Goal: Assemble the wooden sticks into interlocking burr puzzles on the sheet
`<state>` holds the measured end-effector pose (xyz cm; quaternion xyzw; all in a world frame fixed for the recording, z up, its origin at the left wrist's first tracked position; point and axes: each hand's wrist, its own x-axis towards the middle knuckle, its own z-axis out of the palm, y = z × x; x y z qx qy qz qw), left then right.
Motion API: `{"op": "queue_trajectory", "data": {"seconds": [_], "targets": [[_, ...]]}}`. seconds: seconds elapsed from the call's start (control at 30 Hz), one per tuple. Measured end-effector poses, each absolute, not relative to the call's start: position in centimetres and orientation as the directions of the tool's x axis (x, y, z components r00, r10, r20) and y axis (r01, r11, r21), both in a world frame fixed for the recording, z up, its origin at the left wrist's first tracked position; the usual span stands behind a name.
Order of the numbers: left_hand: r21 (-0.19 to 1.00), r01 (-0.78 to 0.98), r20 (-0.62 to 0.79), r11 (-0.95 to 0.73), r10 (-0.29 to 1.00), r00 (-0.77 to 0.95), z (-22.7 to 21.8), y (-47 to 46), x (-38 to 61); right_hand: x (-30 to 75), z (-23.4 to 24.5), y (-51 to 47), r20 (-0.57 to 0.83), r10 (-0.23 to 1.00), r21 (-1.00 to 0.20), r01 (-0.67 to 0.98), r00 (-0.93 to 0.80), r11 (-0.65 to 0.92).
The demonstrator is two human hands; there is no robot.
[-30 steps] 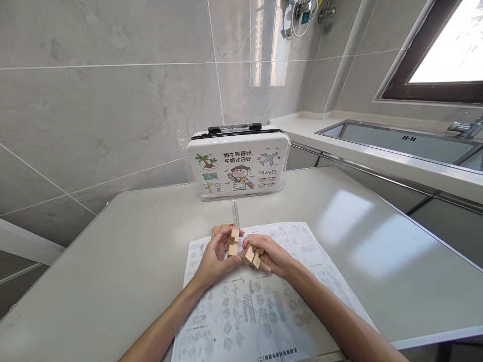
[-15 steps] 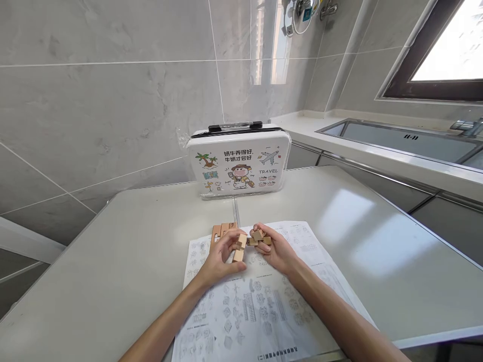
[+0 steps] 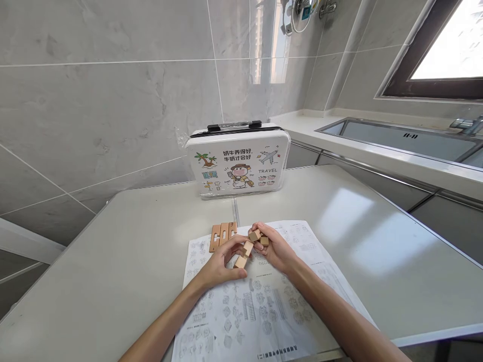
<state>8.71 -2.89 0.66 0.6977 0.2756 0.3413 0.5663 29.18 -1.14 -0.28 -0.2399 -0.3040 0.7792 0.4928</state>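
Observation:
My left hand (image 3: 223, 262) is closed on a pale notched wooden puzzle piece (image 3: 243, 255), held tilted between thumb and fingers. Close against it on the right, my right hand (image 3: 274, 246) grips darker interlocked wooden puzzle pieces (image 3: 259, 238); the fingers hide part of them. The two sets of wood meet or nearly meet, and I cannot tell whether they touch. Beneath both hands lies a printed sheet (image 3: 260, 322) covered with small line diagrams. Beyond my left hand, several flat slotted wooden pieces (image 3: 223, 236) lie side by side at the sheet's upper left edge.
A white plastic-wrapped carry case (image 3: 239, 163) with cartoon prints stands at the back of the pale table (image 3: 113, 261), near the tiled wall. To the right runs a counter with a sink (image 3: 400, 136) and a faucet (image 3: 468, 126).
My left hand has turned its pale piece to a slant and brought it closer to the right hand's pieces. The right hand's pieces have turned and shifted slightly left.

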Motion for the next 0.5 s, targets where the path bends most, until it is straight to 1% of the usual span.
{"op": "queue_trajectory", "data": {"seconds": [0.13, 0.23, 0.37, 0.43, 0.5], "targets": [[0.982, 0.026, 0.138, -0.185, 0.81, 0.569, 0.0, -2.9, 8.5, 29.2, -0.2, -1.1, -0.084, 0.917, -0.692, -0.639, -0.39, -0.336], [0.98, 0.027, 0.15, -0.198, 0.82, 0.553, 0.2, -3.0, 8.6, 29.2, -0.3, -1.0, -0.102, 0.923, -0.686, -0.646, -0.371, -0.335], [0.969, 0.017, 0.204, -0.248, 0.834, 0.513, 1.0, -3.1, 8.7, 29.1, -0.6, -0.6, -0.136, 0.954, -0.676, -0.679, -0.266, -0.286], [0.953, 0.063, 0.233, -0.296, 0.852, 0.47, 1.3, -3.2, 8.7, 29.1, -0.7, -0.4, -0.162, 0.964, -0.667, -0.696, -0.211, -0.264], [0.92, 0.153, 0.269, -0.362, 0.864, 0.426, 1.5, -3.4, 8.8, 29.2, -0.8, -0.3, -0.171, 0.973, -0.675, -0.701, -0.152, -0.228]]}}
